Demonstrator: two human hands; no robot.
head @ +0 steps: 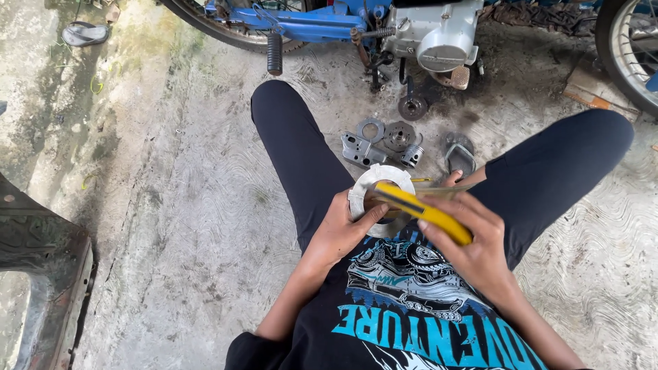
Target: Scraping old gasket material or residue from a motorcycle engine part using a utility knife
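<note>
Two hands meet over the lap of a person seated on the concrete floor [171, 205]. The left hand [343, 229] is closed around the rim of a flat grey metal ring [365, 183], thumb pressed on its lower edge, holding it just above the knees. The right hand [473, 240] is wrapped tight around a yellow-handled cutter [421, 209], whose front end lies across the ring's central opening — whether a blade is out I cannot tell.

By the look of it, the step in hand is scraping or trimming at the ring's inner edge, with the left hand serving as the clamp. A next stroke would call for a steady grip on the ring and the tool drawn away from the left thumb, which sits close to the cutter's tip.

Beyond the knees, loose engine parts [384, 140] lie together on the floor: a bracket, a toothed disc, a small piston-like piece. Farther up stands a blue motorcycle [308, 24] with its grey engine case [439, 34] facing the person. A dark panel [41, 274] fills the lower left corner.
</note>
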